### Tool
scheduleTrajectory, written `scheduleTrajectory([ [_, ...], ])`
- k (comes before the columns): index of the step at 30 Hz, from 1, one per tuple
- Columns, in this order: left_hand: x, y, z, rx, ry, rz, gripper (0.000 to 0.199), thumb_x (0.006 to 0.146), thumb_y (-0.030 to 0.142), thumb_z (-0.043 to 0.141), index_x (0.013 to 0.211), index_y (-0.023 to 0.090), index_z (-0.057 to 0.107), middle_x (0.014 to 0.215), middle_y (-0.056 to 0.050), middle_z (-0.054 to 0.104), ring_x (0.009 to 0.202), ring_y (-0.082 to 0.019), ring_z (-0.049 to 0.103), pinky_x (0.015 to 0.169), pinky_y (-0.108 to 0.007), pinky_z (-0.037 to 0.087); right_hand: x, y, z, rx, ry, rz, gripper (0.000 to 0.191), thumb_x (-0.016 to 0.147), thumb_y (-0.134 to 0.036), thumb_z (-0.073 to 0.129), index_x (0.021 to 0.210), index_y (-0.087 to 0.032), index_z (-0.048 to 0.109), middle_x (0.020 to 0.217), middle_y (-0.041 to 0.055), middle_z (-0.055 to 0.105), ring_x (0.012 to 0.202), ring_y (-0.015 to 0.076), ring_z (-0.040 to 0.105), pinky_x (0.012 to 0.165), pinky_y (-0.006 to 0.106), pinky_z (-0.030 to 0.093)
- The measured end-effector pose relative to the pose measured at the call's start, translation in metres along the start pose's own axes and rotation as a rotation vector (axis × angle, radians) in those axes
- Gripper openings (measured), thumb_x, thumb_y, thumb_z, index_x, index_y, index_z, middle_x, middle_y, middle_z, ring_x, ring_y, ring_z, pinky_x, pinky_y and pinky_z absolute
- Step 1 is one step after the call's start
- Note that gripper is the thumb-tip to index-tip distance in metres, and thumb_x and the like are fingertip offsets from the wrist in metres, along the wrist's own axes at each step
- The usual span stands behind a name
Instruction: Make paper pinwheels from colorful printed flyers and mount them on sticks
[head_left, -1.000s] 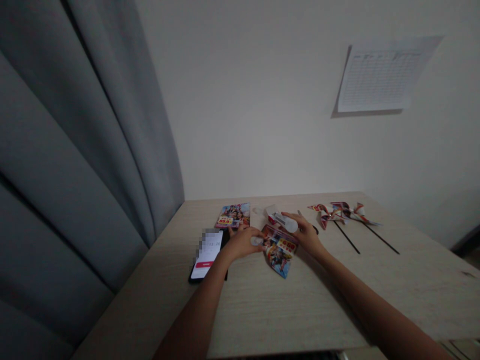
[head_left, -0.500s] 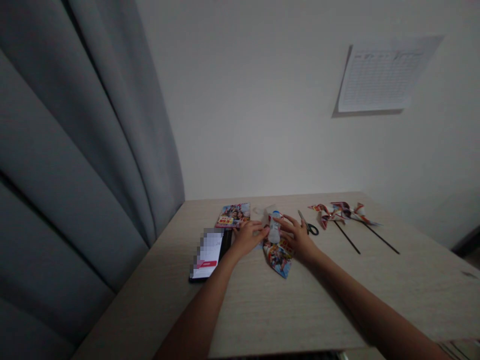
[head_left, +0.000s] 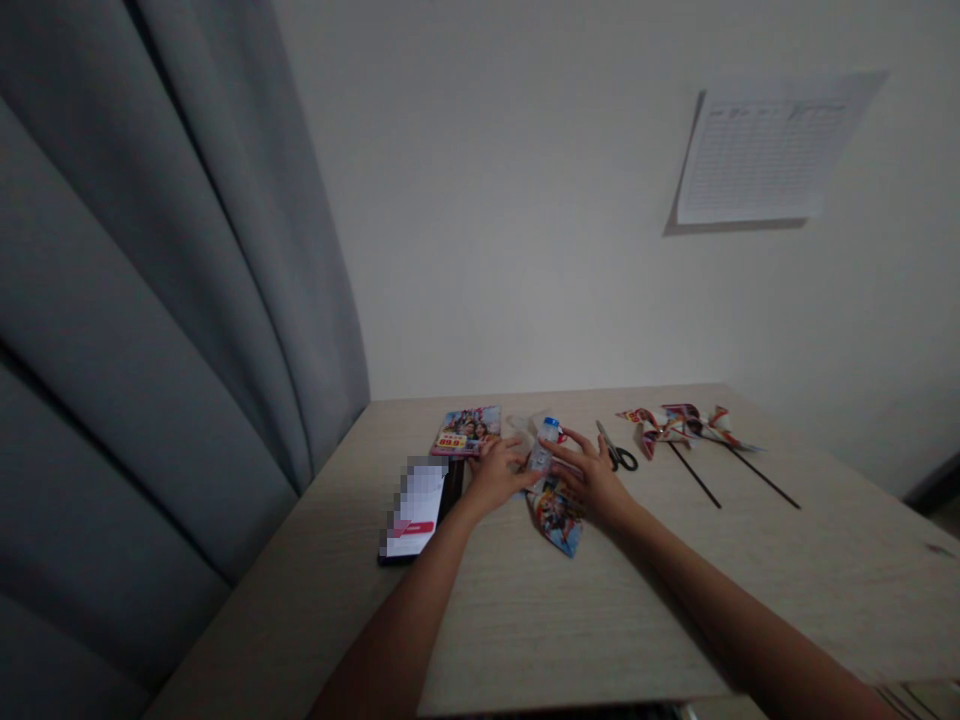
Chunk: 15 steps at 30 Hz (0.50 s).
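A small clear bottle with a blue cap (head_left: 541, 458) lies tilted between my hands, its cap end pointing away from me. My right hand (head_left: 598, 482) has its fingers laid over the bottle from the right. From the left, my left hand (head_left: 493, 482) reaches the bottle's lower part with curled fingers and thumb. Under and just in front of the bottle is a folded pinwheel of colourful printed paper (head_left: 556, 525), partly covered by my right fingers. A crumpled clear plastic piece (head_left: 519, 424) lies just behind the bottle.
A phone with a lit screen (head_left: 416, 508) lies beside my left forearm, below a printed booklet (head_left: 466, 430). Scissors with black handles (head_left: 621, 456) are right of my right hand. Farther right lie paper pinwheels on black sticks (head_left: 667, 428). A grey curtain (head_left: 187, 300) borders the left side.
The bottle has tilted, its cap shifting slightly away from me and its lower end swinging left. My right fingers have moved a little left with it; the surrounding things stay put.
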<state>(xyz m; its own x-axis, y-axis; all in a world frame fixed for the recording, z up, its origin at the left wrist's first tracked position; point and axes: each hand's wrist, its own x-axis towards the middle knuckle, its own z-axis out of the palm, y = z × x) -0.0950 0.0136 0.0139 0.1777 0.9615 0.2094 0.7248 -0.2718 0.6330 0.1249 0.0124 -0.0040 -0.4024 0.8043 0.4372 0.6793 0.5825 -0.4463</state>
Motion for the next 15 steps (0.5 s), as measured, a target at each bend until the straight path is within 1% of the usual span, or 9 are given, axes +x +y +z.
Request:
scheduleTrajectory([
  [2, 0.0005, -0.0009, 0.0, 0.019, 0.017, -0.013, 0.025, 0.076, 0.042, 0.079, 0.092, 0.023, 0.079, 0.143, -0.008, 0.059, 0.145, -0.034, 0.033, 0.12, -0.059, 0.022, 0.0002, 0.0, 0.0002, 0.012, -0.012, -0.008, 0.048, 0.1, -0.03, 0.049, 0.146, -0.04, 0.048, 0.15, 0.0078, 0.053, 0.149, 0.0315, 0.031, 0.114, 0.078, 0.006],
  [6, 0.0014, -0.0004, -0.0019, 0.035, 0.032, -0.06, 0.024, 0.079, 0.036, 0.078, 0.099, 0.024, 0.079, 0.145, -0.007, 0.058, 0.145, -0.033, 0.031, 0.121, -0.061, 0.016, 0.0006, 0.0023, 0.0013, 0.038, -0.034, 0.002, 0.05, 0.099, -0.026, 0.046, 0.147, -0.041, 0.047, 0.15, 0.0065, 0.053, 0.149, 0.0309, 0.032, 0.114, 0.079, 0.006],
  [11, 0.0021, -0.0014, -0.0033, 0.066, 0.037, -0.115, 0.025, 0.081, 0.036, 0.076, 0.104, 0.026, 0.078, 0.146, -0.006, 0.058, 0.145, -0.034, 0.03, 0.118, -0.068, 0.01, 0.0013, 0.0078, 0.0004, 0.089, -0.063, 0.036, 0.052, 0.097, -0.022, 0.046, 0.145, -0.041, 0.049, 0.151, 0.0053, 0.052, 0.148, 0.0299, 0.032, 0.115, 0.077, 0.003],
  [15, 0.0037, -0.0052, -0.0022, 0.094, 0.088, -0.132, 0.025, 0.081, 0.036, 0.076, 0.105, 0.028, 0.078, 0.147, -0.006, 0.057, 0.145, -0.037, 0.028, 0.115, -0.073, 0.006, 0.0011, 0.0063, -0.0025, 0.143, -0.106, 0.093, 0.058, 0.093, -0.017, 0.044, 0.146, -0.039, 0.049, 0.151, 0.0068, 0.051, 0.147, 0.0299, 0.034, 0.116, 0.074, 0.004],
])
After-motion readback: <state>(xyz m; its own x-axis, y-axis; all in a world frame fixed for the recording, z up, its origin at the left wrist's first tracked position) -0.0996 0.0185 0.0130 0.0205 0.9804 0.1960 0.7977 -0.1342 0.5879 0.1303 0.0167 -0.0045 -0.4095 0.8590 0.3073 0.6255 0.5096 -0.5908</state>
